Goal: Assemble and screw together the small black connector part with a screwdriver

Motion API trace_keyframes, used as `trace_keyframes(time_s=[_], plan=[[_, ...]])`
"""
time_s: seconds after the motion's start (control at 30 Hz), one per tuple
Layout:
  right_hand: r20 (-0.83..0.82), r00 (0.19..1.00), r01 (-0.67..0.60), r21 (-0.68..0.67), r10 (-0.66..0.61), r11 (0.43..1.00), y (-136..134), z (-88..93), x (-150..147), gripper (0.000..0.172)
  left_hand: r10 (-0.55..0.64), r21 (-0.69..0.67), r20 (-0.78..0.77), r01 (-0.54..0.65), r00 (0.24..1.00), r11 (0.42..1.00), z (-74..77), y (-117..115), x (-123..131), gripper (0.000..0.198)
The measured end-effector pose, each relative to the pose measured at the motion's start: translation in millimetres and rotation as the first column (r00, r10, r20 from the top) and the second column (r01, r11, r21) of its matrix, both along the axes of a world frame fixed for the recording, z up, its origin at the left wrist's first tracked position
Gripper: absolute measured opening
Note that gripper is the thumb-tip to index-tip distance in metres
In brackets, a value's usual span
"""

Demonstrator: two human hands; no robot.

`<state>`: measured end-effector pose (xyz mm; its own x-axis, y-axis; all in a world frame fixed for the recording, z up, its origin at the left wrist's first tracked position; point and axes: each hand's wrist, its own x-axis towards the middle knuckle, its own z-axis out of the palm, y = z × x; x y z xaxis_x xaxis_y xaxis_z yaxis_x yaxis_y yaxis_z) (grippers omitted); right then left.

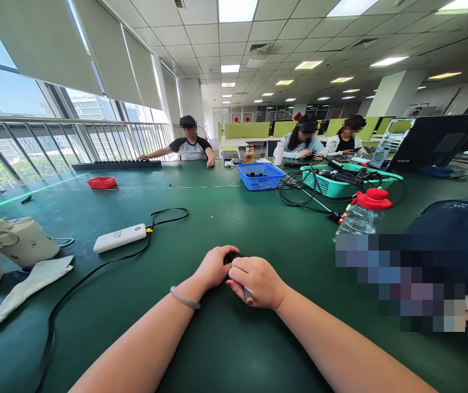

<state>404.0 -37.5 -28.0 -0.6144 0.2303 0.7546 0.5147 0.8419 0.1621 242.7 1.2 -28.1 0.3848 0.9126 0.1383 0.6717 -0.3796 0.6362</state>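
Note:
My left hand (214,267), with a pale bangle at its wrist, is closed around a small black part (231,257) just above the green tabletop. Fingers cover most of that part, so its kind cannot be made out. Directly beside it, my right hand (259,281) grips a slim tool with a rounded, brownish handle end (249,298) that sticks out below the fist toward me. The tool's tip is hidden behind my fingers, near the black part. Both hands meet at the middle of the table.
A white power bank (120,238) with a black cable lies left, beyond a cream bottle (21,240) and a cloth (33,289). Farther off are a red tray (102,183), a blue basket (261,183) and a teal basket (332,188) with cables. A red-capped bottle (357,218) stands right. Several people sit opposite.

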Motion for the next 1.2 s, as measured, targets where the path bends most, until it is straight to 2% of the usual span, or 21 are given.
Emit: trace_keyframes(time_s=[0.2,0.4,0.67,0.93,1.2], plan=[[-0.132,0.984,0.108,-0.076,-0.117,0.991,5,2.8,13,0.024,-0.004,0.001,0.002,0.004,1.0,1.0,-1.5,1,0,0.036],[-0.176,0.978,0.091,-0.143,-0.116,0.986,8,0.8,20,0.023,0.005,-0.005,-0.008,-0.005,1.0,1.0,-2.6,2,-1,0.035],[0.005,0.999,0.031,0.074,-0.032,0.997,2,-4.3,-1,0.029,0.022,-0.019,0.013,-0.022,1.0,1.0,-3.0,2,0,0.038],[-0.036,0.998,0.047,0.08,-0.045,0.996,4,-3.3,5,0.03,0.017,-0.03,0.021,-0.017,1.0,0.999,-2.2,2,1,0.041],[0.019,1.0,0.014,0.119,-0.016,0.993,5,-5.8,4,0.031,0.026,-0.037,0.007,-0.026,1.0,0.999,-1.5,2,1,0.04]])
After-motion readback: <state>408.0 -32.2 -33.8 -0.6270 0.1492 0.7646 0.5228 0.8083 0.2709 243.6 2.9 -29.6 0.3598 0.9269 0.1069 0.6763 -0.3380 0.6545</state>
